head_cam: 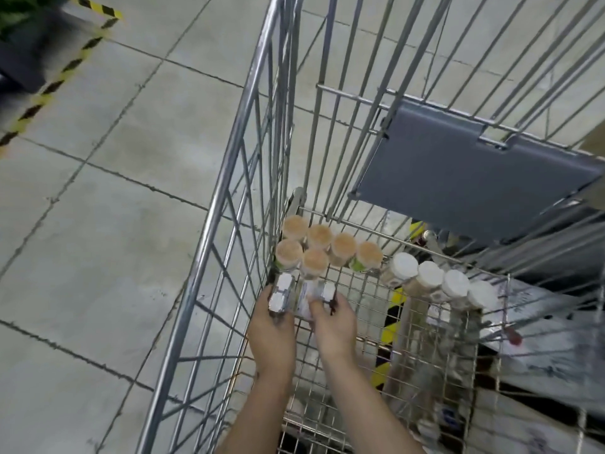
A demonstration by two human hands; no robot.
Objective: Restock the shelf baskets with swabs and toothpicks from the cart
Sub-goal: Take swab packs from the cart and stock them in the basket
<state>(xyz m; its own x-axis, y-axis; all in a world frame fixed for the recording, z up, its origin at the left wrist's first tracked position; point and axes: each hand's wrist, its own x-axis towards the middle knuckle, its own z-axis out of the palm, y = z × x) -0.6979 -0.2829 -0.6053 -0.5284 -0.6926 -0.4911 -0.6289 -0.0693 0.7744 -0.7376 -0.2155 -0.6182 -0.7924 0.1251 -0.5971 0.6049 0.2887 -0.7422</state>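
Both of your hands were down inside the cart (209,224), reaching to its far left corner. Your left hand (271,335) gripped a clear jar (281,294) lying on its side, fingers curled round it. Your right hand (334,326) pinched a second lying jar (314,294) just beside the first, at 3 o'clock from it. Directly at 12 o'clock from your hands stood six toothpick jars (316,247), upright and packed touching in the corner, tan tops showing. At about 2 o'clock from your right hand, four white-capped jars (442,280) leaned in a row on the wire floor, touching one another. A grey flap (458,172) hung on the cart's far wall above them. Tiled floor (98,191) with striped tape (59,80) lay at 10 o'clock.
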